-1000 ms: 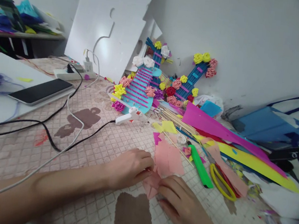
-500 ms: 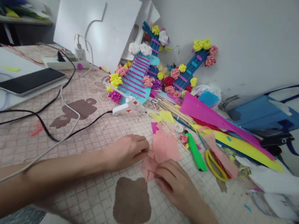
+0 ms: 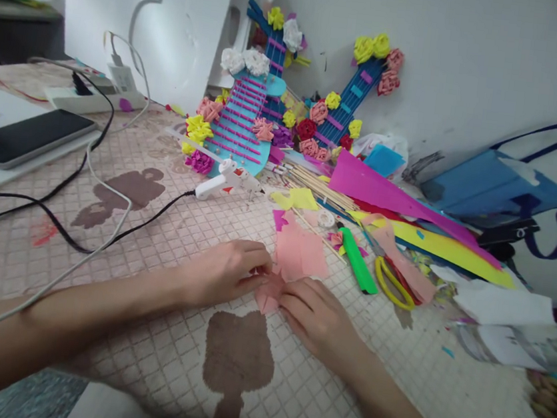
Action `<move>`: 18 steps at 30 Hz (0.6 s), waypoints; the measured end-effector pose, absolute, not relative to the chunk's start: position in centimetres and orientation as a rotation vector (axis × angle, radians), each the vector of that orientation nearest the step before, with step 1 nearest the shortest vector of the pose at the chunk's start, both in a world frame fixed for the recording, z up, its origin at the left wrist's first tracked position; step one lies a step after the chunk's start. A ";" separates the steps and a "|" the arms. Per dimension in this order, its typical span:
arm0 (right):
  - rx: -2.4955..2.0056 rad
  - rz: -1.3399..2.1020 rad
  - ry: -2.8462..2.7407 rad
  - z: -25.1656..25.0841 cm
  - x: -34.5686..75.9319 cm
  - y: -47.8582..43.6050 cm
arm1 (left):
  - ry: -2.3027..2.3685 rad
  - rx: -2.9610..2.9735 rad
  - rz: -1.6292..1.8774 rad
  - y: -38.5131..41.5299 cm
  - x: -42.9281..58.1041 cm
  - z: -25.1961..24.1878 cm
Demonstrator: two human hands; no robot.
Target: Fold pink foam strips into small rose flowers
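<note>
A small folded piece of pink paper (image 3: 268,296) is held low over the table between my two hands. My left hand (image 3: 231,269) pinches its upper left side, fingers closed. From the right, my right hand (image 3: 319,316) grips the paper's other edge with curled fingers. Just beyond them, larger pink paper pieces (image 3: 302,252) lie flat. A white hot glue gun (image 3: 229,180) rests on its side farther off, its black cord running left. To the right lie a green cutter (image 3: 359,262) and yellow-handled scissors (image 3: 393,282).
Decorated blue guitar-shaped crafts (image 3: 245,125) with paper flowers lean at the back. Wooden sticks (image 3: 316,185) and coloured paper sheets (image 3: 386,191) spread to the right, near a blue bag (image 3: 497,183). A phone (image 3: 30,136) lies left. A white cable (image 3: 75,273) crosses my left forearm.
The view has shifted, so the scene sits higher and farther left. My left fingers have come closer to my right hand on the folded pink paper.
</note>
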State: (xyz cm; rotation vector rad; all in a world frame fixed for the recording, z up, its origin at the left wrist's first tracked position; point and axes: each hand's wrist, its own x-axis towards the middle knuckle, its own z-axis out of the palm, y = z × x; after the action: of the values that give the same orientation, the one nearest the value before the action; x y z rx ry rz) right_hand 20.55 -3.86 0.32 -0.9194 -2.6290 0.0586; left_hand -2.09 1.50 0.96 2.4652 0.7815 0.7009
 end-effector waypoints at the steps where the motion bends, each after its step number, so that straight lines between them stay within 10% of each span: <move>1: -0.923 0.048 -2.625 0.3 20.5 -3.8 | 0.744 2.469 0.695 1.3 -2.1 1.1; 18: -1.044 0.359 -2.274 1.6 19.0 -4.7 | 0.685 2.682 0.560 0.0 -1.3 0.7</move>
State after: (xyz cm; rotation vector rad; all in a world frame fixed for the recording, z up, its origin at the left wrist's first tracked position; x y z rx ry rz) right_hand 19.01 -4.68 1.62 -1.0435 -2.2740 0.3591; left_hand -1.28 0.04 0.69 2.6817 0.6854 0.5596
